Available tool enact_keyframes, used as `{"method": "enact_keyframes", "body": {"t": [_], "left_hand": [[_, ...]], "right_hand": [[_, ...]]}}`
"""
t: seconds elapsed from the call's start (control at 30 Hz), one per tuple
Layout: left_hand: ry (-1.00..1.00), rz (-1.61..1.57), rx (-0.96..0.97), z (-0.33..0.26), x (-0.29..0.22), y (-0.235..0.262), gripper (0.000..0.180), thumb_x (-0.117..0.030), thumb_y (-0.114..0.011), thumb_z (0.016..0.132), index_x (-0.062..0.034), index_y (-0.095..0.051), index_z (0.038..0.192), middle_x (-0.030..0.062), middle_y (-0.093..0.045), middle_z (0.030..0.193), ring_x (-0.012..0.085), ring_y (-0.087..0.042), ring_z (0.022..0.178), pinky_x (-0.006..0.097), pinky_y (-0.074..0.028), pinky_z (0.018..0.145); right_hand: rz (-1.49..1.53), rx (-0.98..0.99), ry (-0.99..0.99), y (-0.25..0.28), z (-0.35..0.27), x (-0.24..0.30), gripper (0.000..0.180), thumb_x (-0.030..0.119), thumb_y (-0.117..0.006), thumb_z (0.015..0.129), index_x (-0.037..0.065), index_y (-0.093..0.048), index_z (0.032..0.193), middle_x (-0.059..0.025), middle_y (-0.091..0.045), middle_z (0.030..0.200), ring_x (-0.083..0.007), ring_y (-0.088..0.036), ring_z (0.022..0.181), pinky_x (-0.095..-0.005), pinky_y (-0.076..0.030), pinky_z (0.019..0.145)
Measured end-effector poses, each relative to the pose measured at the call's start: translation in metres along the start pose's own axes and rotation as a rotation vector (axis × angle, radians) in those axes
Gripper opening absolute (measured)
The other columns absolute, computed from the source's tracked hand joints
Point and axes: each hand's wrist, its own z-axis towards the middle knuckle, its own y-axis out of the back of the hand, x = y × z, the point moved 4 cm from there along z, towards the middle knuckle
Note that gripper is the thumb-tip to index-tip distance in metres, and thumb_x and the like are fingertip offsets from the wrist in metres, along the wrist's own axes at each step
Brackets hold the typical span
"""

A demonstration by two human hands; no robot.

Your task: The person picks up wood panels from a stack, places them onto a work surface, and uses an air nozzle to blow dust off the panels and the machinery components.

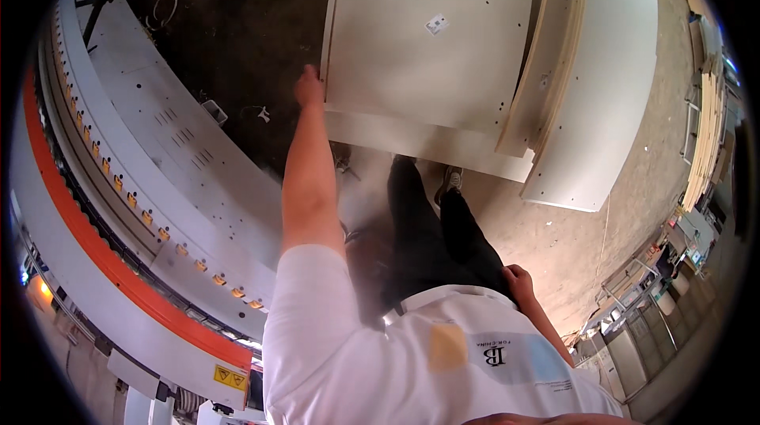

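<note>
A large white panel (427, 45) with small drilled holes and a small label lies on top of a stack in front of me. My left arm reaches forward along its left side. At that edge my left hand (310, 87) is closed, with the fingers curled against the panel; the fingertips are partly hidden. My right hand (519, 282) hangs low beside my right thigh, loosely bent, with nothing visible in it. Under the top panel, the near edge of another white board (380, 132) sticks out.
Narrow boards (538, 69) stand tilted at the stack's right, beside a wide white panel (606, 100). Along the left runs a long machine (150, 124) with a row of yellow-tipped parts and an orange band. Timber strips (707, 132) are piled at the far right.
</note>
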Motion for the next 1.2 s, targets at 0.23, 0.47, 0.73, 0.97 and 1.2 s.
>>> {"method": "enact_keyframes", "body": {"t": [0.23,0.47,0.73,0.97,1.2], "left_hand": [[-0.047,0.117,0.094,-0.036,-0.049,0.004,0.053,-0.054,-0.061,0.096,-0.0031,-0.075,0.106,0.0218,-0.075,0.1,0.0391,-0.072,0.097,0.044,-0.053,0.083],[0.024,0.115,0.133,-0.017,-0.056,0.023,0.055,-0.051,-0.062,0.098,0.0017,-0.071,0.11,0.0219,-0.074,0.102,0.037,-0.071,0.097,0.044,-0.053,0.085],[0.051,0.027,0.095,-0.029,-0.002,0.096,0.058,-0.049,-0.061,0.101,0.0043,-0.065,0.125,0.0183,-0.071,0.119,0.0287,-0.065,0.11,0.039,-0.048,0.095],[0.208,-0.224,0.121,-0.099,0.055,0.129,0.051,-0.044,-0.062,0.103,0.0014,-0.067,0.126,0.0091,-0.071,0.115,0.0193,-0.064,0.103,0.034,-0.05,0.093],[0.146,-0.223,0.093,-0.124,-0.01,0.148,0.043,-0.039,-0.059,0.105,0.0009,-0.068,0.12,0.0065,-0.07,0.109,0.0169,-0.063,0.097,0.033,-0.05,0.09]], "right_hand": [[0.054,0.027,-0.01,-0.016,0.002,0.006,0.03,0.029,-0.069,0.097,0.0,-0.075,0.104,-0.0099,-0.075,0.087,-0.0152,-0.067,0.082,-0.0325,-0.054,0.078],[0.131,0.037,-0.029,-0.012,0.016,0.007,0.031,0.033,-0.067,0.099,0.002,-0.074,0.097,-0.007,-0.069,0.075,-0.0149,-0.063,0.07,-0.0318,-0.051,0.069],[0.28,0.039,-0.125,-0.027,0.004,-0.007,0.029,0.031,-0.068,0.099,0.002,-0.075,0.098,-0.0066,-0.071,0.079,-0.0145,-0.064,0.072,-0.0312,-0.052,0.071],[0.229,0.086,-0.033,-0.037,0.007,0.016,0.03,0.031,-0.067,0.099,0.002,-0.074,0.098,-0.0075,-0.074,0.082,-0.0157,-0.069,0.077,-0.0314,-0.054,0.073],[0.449,0.214,0.054,-0.048,0.047,0.095,0.032,0.031,-0.064,0.1,0.0,-0.072,0.103,-0.0061,-0.073,0.084,-0.0139,-0.066,0.073,-0.0305,-0.054,0.072]]}}
